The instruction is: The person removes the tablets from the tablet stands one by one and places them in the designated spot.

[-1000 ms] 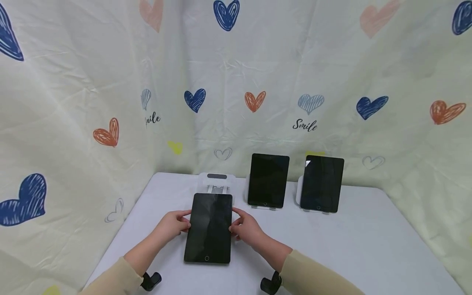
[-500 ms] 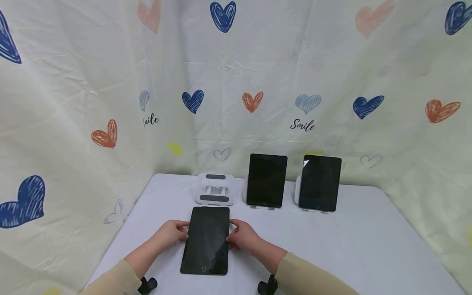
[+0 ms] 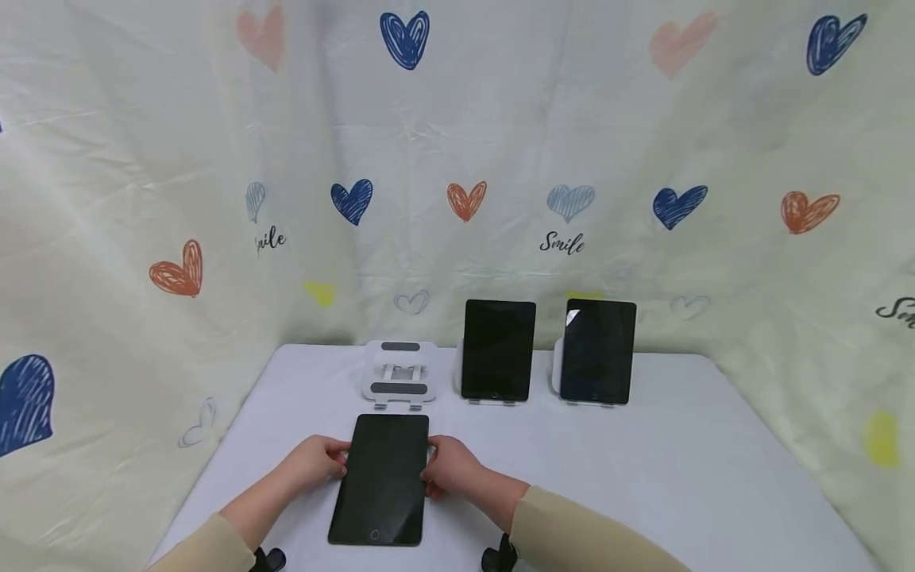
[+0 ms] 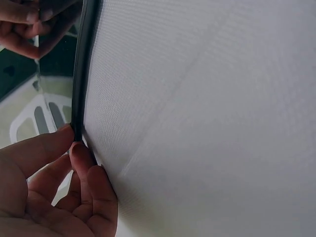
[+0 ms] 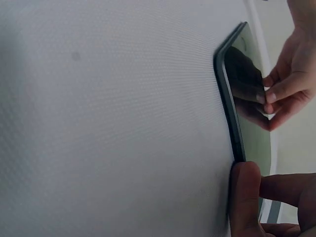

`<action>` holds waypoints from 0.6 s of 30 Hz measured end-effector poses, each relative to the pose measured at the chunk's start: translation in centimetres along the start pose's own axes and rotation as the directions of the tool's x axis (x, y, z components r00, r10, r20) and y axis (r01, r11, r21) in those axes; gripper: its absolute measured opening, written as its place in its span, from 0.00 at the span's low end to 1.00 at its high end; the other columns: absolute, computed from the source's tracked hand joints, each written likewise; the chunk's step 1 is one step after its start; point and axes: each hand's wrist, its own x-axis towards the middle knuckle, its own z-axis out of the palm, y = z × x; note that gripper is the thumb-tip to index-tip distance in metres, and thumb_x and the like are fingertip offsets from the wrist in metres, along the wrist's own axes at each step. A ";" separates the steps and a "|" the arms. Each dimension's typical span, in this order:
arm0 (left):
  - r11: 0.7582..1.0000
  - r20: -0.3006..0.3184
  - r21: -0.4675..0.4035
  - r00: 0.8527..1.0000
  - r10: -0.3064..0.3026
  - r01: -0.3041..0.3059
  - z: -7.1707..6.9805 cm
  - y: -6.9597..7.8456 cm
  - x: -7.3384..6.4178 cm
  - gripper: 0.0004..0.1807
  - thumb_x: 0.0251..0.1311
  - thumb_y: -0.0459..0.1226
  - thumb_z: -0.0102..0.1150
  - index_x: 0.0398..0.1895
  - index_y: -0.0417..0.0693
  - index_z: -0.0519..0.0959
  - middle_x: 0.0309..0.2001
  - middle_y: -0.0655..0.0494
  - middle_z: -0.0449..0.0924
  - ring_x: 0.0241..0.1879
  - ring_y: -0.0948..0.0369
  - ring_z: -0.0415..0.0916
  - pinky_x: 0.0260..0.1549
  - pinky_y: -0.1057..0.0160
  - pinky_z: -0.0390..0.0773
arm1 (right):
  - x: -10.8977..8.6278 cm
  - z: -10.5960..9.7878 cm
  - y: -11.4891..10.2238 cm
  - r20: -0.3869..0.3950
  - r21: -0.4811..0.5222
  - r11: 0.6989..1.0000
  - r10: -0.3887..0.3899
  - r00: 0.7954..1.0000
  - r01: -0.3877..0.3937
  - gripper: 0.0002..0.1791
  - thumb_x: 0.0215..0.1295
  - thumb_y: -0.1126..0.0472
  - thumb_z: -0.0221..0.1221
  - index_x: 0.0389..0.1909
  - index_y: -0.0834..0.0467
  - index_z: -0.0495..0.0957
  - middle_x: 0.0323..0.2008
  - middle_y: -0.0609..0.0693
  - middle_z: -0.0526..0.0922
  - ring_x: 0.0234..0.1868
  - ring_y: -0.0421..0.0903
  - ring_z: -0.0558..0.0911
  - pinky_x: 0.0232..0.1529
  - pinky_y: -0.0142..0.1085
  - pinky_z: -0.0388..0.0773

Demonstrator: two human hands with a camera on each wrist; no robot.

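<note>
- The black rectangular tablet with a glossy dark screen (image 3: 379,481) is over the left half of the counter, nearer its left edge than its right; screen up, round button at the end away from the counter's far edge. Whether it lies fully flat or is slightly raised, I cannot tell.
- The left hand (image 3: 318,462) pinches the tablet's left side, its fingers (image 4: 101,190) curled and clamped on the rim.
- The right hand (image 3: 450,467) pinches the opposite side, its fingers (image 5: 247,185) likewise clamped on the rim.
- Just beyond the tablet, near the counter's far left corner, stands a white stand with two grey pads (image 3: 399,388), two small prongs at its front.
- To its right, by the far edge, a second black tablet (image 3: 498,349) leans upright on a white support (image 3: 458,369).
- Next, towards the far right corner, a third black tablet (image 3: 597,352) leans on another white support (image 3: 557,369), a pale triangular mark at its upper left.
- Beige sleeves (image 3: 593,532) cover both forearms; a black device (image 3: 500,554) shows beneath each wrist.
- The white-covered counter (image 3: 679,477) meets a cream curtain printed with coloured hearts (image 3: 457,119).
</note>
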 end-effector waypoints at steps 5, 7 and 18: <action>1.000 0.006 0.000 1.000 0.012 -0.012 -0.1 -0.2 -0.1 0.24 0.52 0.24 0.64 0.57 0.33 0.79 0.26 0.54 0.75 0.27 0.58 0.69 0.28 0.63 0.70 | -0.1 0.3 -0.2 -0.019 -0.060 0.998 -0.002 1.000 0.001 0.32 0.60 0.70 0.65 0.67 0.65 0.69 0.21 0.55 0.79 0.16 0.46 0.80 0.23 0.34 0.79; 1.000 0.007 0.005 1.000 0.013 -0.013 -0.1 -0.4 -0.1 0.25 0.53 0.23 0.64 0.57 0.33 0.79 0.27 0.54 0.75 0.28 0.58 0.69 0.29 0.62 0.70 | 0.0 0.4 -0.2 -0.031 -0.098 0.995 0.000 1.000 -0.003 0.32 0.60 0.69 0.67 0.66 0.64 0.70 0.20 0.54 0.79 0.17 0.46 0.80 0.23 0.34 0.78; 0.999 -0.019 0.034 0.999 0.028 -0.027 0.4 -0.2 0.1 0.23 0.53 0.25 0.63 0.55 0.32 0.79 0.26 0.55 0.75 0.27 0.59 0.70 0.29 0.62 0.70 | 0.1 -0.5 0.3 -0.050 -0.196 0.981 0.008 0.999 -0.018 0.32 0.58 0.61 0.71 0.63 0.60 0.73 0.20 0.52 0.80 0.18 0.47 0.79 0.24 0.37 0.74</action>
